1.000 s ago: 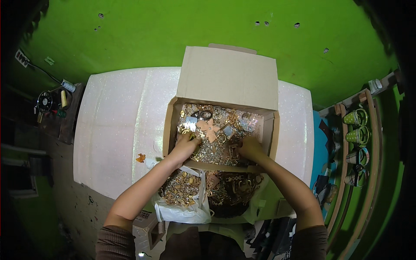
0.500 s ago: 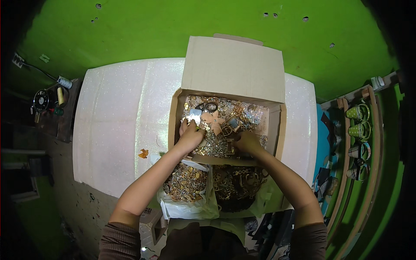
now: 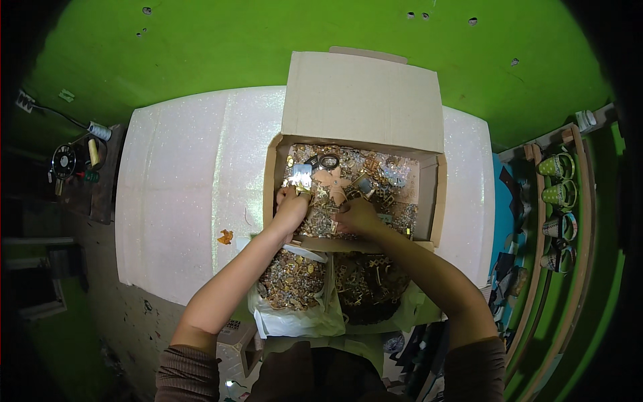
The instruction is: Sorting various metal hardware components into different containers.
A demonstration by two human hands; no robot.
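Both my hands are inside an open cardboard box [image 3: 439, 201] full of small gold and silver metal ornaments [image 3: 315, 224]. My left hand [image 3: 291, 208] is closed at the box's left side, its fingertips pinching a small shiny gold-coloured metal piece [image 3: 303, 190]. Just beyond it lies a silver rectangular plate [image 3: 302, 175]. Toward the middle, my right hand [image 3: 359, 216] is closed on a small rectangular metal piece [image 3: 334, 222], whose exact kind I cannot make out. A peach-coloured flower [image 3: 332, 179] and a dark ring [image 3: 328, 161] lie on the pile beyond my hands.
In front of the box sit a white plastic bag [image 3: 288, 321] of metal ornaments and another bag with darker metal pieces [image 3: 375, 281]. An orange leaf-shaped piece [image 3: 226, 237] lies on the glittery white table cover [image 3: 174, 194]. Sandals [image 3: 557, 194] hang on a wooden rack at right.
My right hand has moved left toward the middle of the box with the rectangular piece. My left hand's fingers have drawn together around a small gold piece.
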